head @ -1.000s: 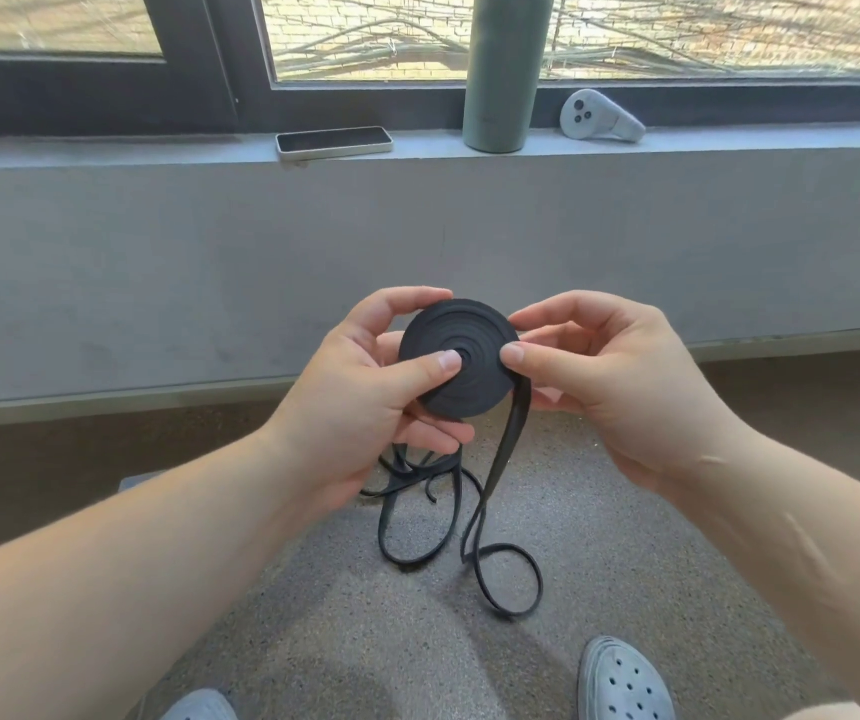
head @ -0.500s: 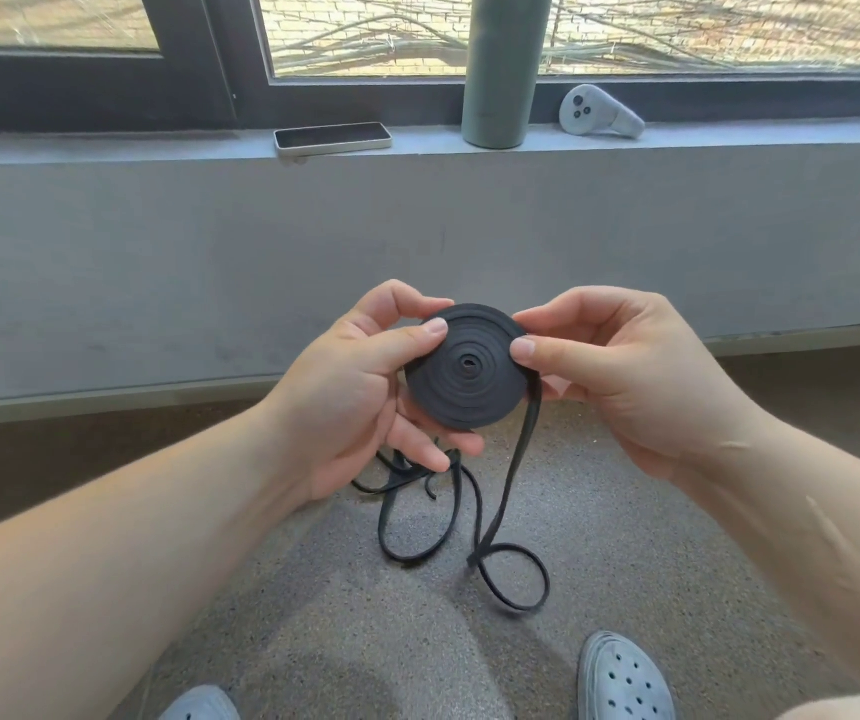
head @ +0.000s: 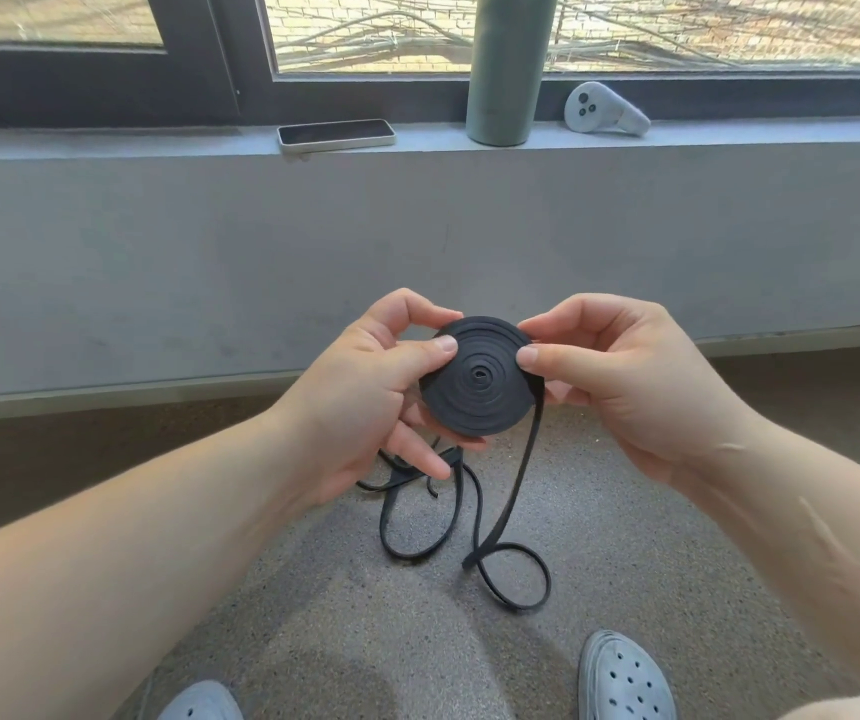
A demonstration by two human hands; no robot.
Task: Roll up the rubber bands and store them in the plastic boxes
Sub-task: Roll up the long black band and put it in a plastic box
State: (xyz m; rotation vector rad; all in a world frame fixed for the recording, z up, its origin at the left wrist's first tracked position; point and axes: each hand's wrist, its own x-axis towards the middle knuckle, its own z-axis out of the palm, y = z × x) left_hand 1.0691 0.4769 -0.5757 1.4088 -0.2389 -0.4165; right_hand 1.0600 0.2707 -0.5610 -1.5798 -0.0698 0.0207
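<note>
Black rubber band coil [head: 474, 402] sits upright between both grips. Left hand [head: 360, 407] and right hand [head: 625, 376] clamp its opposite edges.

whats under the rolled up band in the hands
The coil has a loose tail hanging from its right edge and looping on the speckled floor. Fingers of the left hand curl beneath it. How the fingers behind the coil lie is hidden.

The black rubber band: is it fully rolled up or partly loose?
Partly loose. The left hand and right hand hold a flat coil; a tail hangs from it and loops on the floor.
</note>
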